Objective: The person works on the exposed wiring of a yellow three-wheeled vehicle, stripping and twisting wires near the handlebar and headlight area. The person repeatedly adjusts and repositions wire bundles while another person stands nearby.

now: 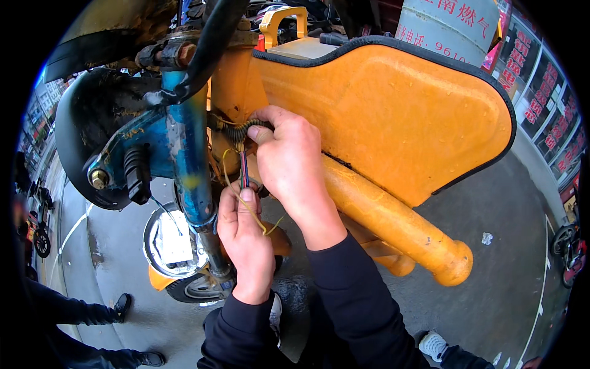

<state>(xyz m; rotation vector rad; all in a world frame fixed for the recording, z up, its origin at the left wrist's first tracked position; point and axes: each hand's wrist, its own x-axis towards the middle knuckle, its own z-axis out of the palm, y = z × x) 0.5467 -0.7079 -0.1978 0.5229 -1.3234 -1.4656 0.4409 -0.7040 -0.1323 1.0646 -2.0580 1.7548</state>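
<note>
My left hand (246,240) pinches a bundle of thin coloured wires (244,169) between thumb and fingers. Just above it, my right hand (290,154) grips a dark corrugated cable sleeve (236,134), from which the wires hang down. A loose yellow wire (228,175) loops past my left thumb, its end sticking out to the right. Both hands work beside the blue fork tube (189,147) of a three-wheeled vehicle, in front of its orange body. My right fingertips are partly hidden behind the sleeve.
An orange leg shield (393,117) with black edging spreads right, above an orange tubular bar (393,215). A black fender-like part (92,135) and a bolt (98,179) are at left. Below stands a round headlamp-like part (175,243) near a wheel. Another person's legs (80,307) are lower left.
</note>
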